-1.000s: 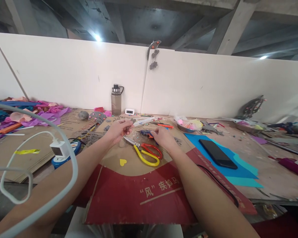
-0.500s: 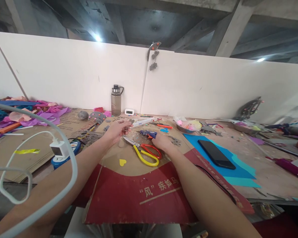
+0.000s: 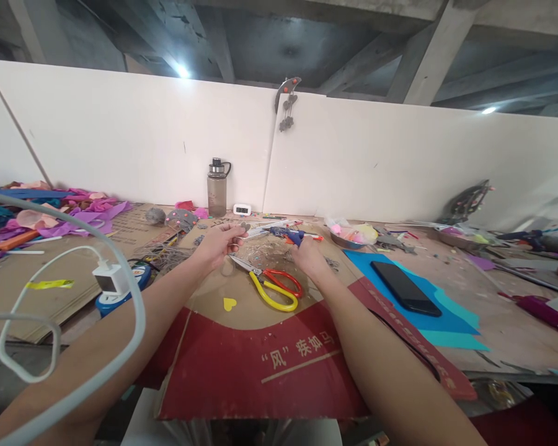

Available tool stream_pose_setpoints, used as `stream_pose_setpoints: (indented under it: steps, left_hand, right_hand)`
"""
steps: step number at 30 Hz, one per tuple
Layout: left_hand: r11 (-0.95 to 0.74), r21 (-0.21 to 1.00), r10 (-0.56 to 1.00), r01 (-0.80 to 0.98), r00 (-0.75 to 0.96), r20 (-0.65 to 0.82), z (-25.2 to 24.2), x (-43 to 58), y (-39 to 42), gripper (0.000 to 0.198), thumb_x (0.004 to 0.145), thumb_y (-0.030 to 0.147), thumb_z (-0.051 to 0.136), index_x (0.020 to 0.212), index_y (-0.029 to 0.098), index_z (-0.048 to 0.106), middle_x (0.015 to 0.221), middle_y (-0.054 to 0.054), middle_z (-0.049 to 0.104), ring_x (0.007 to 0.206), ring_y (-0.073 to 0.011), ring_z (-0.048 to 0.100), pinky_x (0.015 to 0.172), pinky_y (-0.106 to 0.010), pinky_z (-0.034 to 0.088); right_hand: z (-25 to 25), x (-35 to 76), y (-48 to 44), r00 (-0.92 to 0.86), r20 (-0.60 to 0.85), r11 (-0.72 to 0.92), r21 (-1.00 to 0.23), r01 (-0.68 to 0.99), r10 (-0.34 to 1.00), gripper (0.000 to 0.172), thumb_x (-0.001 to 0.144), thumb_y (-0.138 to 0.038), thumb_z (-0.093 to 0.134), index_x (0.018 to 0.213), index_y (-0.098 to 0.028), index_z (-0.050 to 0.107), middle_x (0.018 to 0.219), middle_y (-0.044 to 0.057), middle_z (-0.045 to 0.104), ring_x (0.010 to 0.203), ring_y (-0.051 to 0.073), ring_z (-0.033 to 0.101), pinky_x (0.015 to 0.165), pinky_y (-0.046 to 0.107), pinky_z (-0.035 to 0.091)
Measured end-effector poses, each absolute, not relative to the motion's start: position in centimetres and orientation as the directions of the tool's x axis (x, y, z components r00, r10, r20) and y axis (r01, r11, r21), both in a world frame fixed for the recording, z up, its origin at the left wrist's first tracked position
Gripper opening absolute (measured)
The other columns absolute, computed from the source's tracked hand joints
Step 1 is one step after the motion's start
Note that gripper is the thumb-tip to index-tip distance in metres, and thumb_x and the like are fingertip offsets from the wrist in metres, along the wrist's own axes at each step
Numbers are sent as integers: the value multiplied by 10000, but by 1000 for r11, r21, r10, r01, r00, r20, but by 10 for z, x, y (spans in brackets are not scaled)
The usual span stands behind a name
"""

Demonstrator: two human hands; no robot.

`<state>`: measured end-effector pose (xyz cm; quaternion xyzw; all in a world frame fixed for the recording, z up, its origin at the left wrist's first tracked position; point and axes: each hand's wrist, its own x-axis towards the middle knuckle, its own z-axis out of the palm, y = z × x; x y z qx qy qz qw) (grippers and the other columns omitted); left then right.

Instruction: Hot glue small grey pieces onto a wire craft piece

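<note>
My left hand (image 3: 221, 243) is closed in a pinch on a small grey piece (image 3: 246, 227), its exact kind too small to tell. In my right hand (image 3: 307, 255) is a blue hot glue gun (image 3: 294, 236), gripped by its handle, its nozzle pointing left toward the pinched piece but apart from it. Between the two forearms, scissors (image 3: 279, 290) with one yellow and one red handle lie on the cardboard (image 3: 242, 371). Left of their handles rests a yellow heart cutout (image 3: 229, 304).
A bottle (image 3: 217, 189) and small digital clock (image 3: 242, 209) stand at the back. To the right, a black phone (image 3: 405, 288) lies on blue sheets (image 3: 460, 319). White cable (image 3: 138, 297) loops at left, near a blue power strip (image 3: 121, 300). A bowl (image 3: 348, 240) holds colourful bits.
My right hand has lifted the glue gun up and slightly right, off the cardboard area beside the scissors. My left hand has stayed nearly still with the grey piece.
</note>
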<state>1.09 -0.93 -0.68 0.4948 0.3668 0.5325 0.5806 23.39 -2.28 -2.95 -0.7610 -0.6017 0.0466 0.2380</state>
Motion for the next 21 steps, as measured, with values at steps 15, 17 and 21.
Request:
stream_pose_setpoints:
  steps: [15, 17, 21]
  left_hand:
    - [-63, 978, 974, -200, 202, 104, -14, 10, -5, 300, 561, 317, 826, 691, 120, 641, 719, -26, 648, 512, -57, 511, 435, -184, 336]
    - [-67, 979, 971, -191, 214, 109, -15, 10, -3, 299, 562, 324, 828, 692, 123, 649, 714, -26, 650, 512, -59, 505, 441, -187, 336]
    - [-85, 986, 958, -147, 261, 121, -17, 11, -4, 288, 565, 333, 826, 688, 130, 663, 642, -18, 630, 495, -67, 488, 448, -196, 330]
  right_hand:
    - [-50, 230, -21, 180, 267, -57, -412, 909, 947, 386, 844, -350, 553, 1087, -54, 602, 1229, 273, 549, 1198, 363, 475, 962, 466, 360]
    - [-44, 225, -22, 147, 314, 17, -466, 884, 938, 303, 879, -308, 478, 1054, -97, 608, 1170, 198, 602, 1135, 276, 525, 948, 394, 383]
    - [-37, 207, -30, 21, 393, 250, -625, 740, 919, 296, 917, -359, 374, 1013, -181, 589, 1001, 43, 658, 888, 141, 592, 800, 258, 445]
